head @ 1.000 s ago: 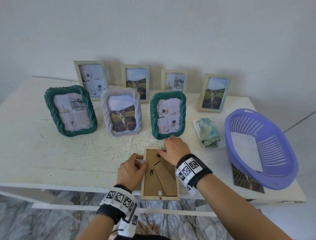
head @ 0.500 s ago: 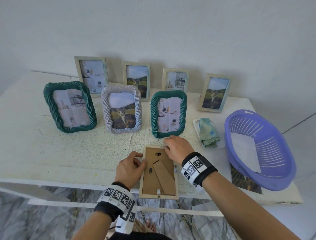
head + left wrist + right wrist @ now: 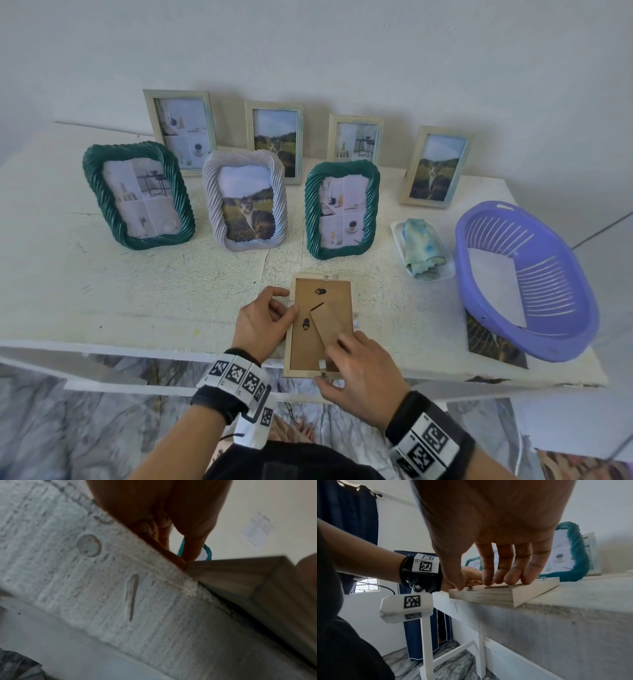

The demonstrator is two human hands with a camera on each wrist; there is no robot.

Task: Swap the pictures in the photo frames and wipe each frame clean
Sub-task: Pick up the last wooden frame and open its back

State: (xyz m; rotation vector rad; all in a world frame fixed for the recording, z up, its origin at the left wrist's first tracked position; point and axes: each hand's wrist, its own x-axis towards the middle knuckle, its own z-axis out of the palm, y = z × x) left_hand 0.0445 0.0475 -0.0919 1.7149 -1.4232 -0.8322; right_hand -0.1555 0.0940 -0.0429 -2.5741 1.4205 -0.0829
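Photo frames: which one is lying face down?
The light wooden frame at the table's near edge, between both hands: it lies flat with its brown backing and stand up. The other seven stand upright with their pictures facing the camera.

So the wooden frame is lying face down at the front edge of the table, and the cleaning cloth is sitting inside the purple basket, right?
Not quite. The wooden frame does lie face down at the table's front edge, but the cloth sits on a small white tray beside the purple basket, not inside it. The head view shows this.
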